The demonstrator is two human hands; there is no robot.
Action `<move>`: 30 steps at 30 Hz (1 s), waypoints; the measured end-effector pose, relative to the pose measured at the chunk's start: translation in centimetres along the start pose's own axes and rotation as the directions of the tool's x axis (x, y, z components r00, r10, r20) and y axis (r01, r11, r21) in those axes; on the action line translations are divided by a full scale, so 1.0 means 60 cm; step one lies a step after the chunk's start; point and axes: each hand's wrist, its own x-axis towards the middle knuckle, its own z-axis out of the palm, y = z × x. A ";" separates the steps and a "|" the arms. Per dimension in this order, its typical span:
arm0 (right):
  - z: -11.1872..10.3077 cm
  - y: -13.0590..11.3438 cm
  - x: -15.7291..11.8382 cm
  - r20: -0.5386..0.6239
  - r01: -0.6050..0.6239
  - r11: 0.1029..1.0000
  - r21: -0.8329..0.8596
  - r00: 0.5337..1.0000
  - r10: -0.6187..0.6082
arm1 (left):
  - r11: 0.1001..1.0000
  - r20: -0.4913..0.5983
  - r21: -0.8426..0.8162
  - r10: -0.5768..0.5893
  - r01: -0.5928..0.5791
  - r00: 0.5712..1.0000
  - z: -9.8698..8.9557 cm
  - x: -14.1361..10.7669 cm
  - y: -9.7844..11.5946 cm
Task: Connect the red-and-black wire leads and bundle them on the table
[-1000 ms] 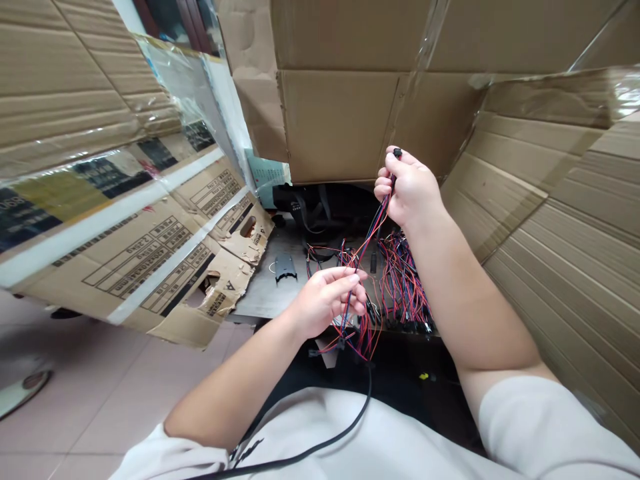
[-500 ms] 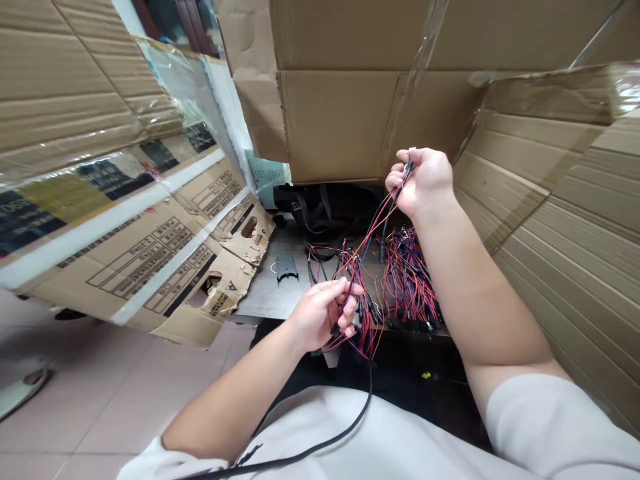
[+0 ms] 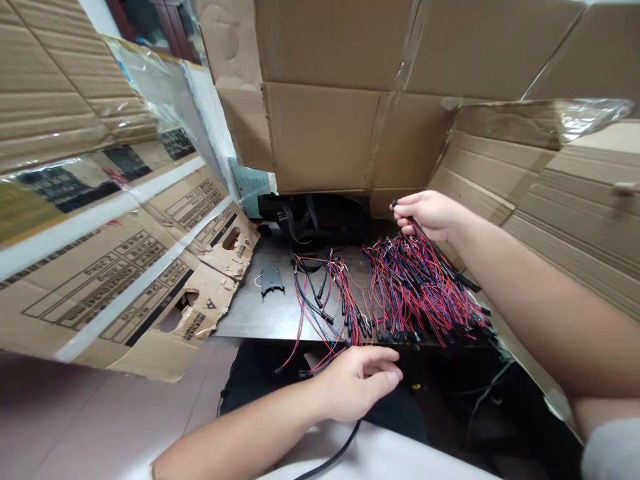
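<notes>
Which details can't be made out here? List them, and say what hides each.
Head view: the black wire end is mostly covered by the right hand.
Head view: the black cable passes out of sight at the left hand and is cut off by the bottom edge.
Head view: print on the green sheet is too small and blurred to read.
Head view: the heaped wires overlap too much to count.

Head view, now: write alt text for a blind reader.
A person's right hand pinches black-tipped wires by a large heap of red, blue and black wires on a dark table. The left hand, seemingly empty, is near the table's front edge. A smaller wire bunch and a dark plastic part lie left of the heap.
</notes>
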 end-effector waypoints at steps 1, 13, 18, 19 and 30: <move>-0.001 0.013 0.006 -0.032 -0.001 0.995 -0.099 0.999 -0.002 | 1.000 0.004 0.002 -0.020 0.020 1.000 -0.002 0.002 0.001; 0.048 0.180 0.172 -0.212 -0.232 0.563 -0.794 0.972 0.101 | 0.996 -0.087 0.045 -0.079 0.083 0.993 -0.033 -0.006 0.004; 0.059 0.227 0.198 -0.258 -0.272 0.365 -0.891 0.962 0.087 | 0.994 -0.129 0.029 -0.103 0.107 0.986 -0.051 -0.011 0.004; 0.060 0.231 0.198 -0.259 -0.270 0.339 -0.901 0.963 0.078 | 0.994 -0.132 0.027 -0.101 0.106 0.986 -0.053 -0.011 0.003; 0.092 0.163 0.093 0.089 0.158 0.311 -0.937 0.971 -0.222 | 0.793 -0.336 0.609 0.295 -0.033 0.894 -0.121 -0.011 0.010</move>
